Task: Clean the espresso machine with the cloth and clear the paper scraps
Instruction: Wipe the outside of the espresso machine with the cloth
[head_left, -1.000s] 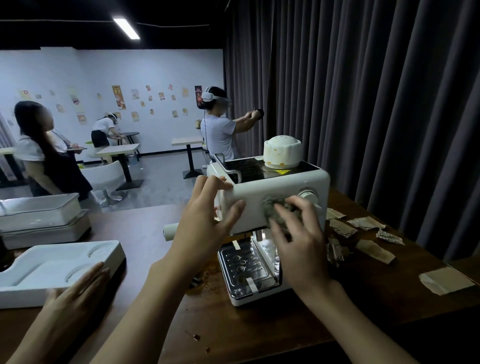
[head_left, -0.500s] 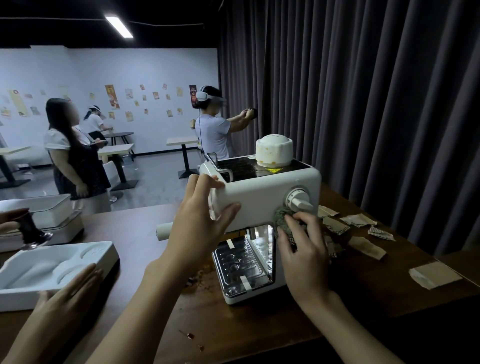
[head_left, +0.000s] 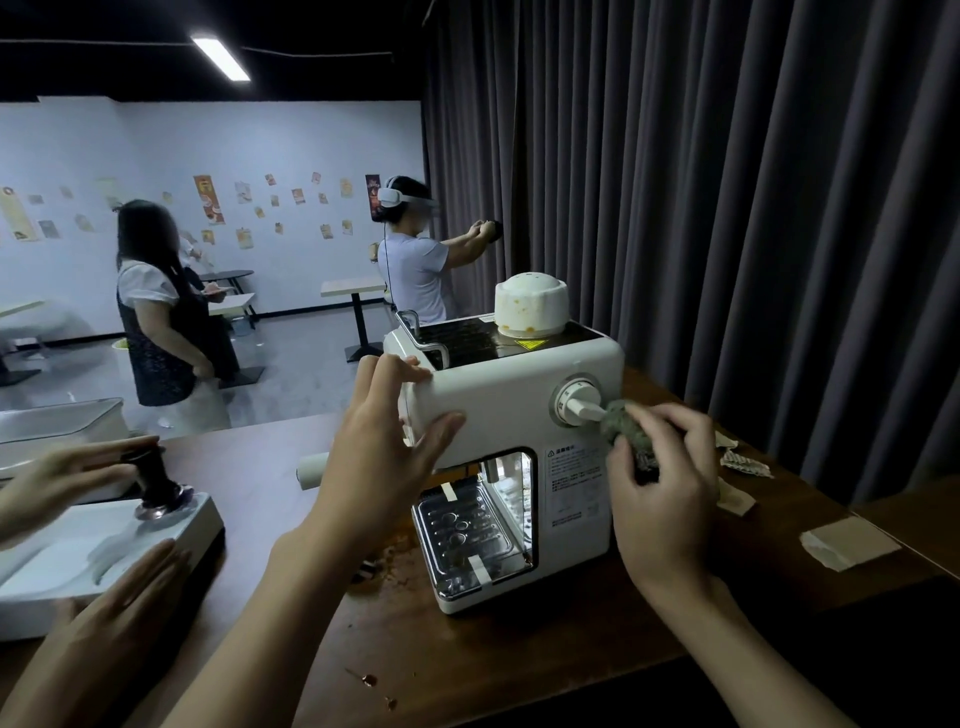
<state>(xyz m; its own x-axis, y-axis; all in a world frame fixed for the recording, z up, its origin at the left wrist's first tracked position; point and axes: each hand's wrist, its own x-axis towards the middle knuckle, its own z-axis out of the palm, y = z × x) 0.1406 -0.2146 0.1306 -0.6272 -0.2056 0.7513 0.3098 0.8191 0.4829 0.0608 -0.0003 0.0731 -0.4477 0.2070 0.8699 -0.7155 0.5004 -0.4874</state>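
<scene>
A white espresso machine (head_left: 498, 400) stands on the brown table (head_left: 519, 654), its drip tray facing me. My left hand (head_left: 384, 447) presses flat against the machine's upper left corner, fingers spread. My right hand (head_left: 660, 488) is closed on a grey-green cloth (head_left: 626, 428) held against the machine's right side, just beside the white knob (head_left: 579, 408). Torn brown paper scraps (head_left: 847, 543) lie on the table to the right of the machine, some partly hidden behind my right hand. A stained white cap (head_left: 530, 304) sits on top of the machine.
Another person's two hands (head_left: 67, 473) at the left hold a dark tamper (head_left: 156, 480) over a white foam tray (head_left: 98, 551). Coffee crumbs (head_left: 369, 678) dot the table front. A dark curtain (head_left: 727, 208) hangs behind. Two people stand in the room beyond.
My right hand with the cloth slid from the machine's front panel around to its right side by the knob. The other person's hand brought a tamper onto the foam tray.
</scene>
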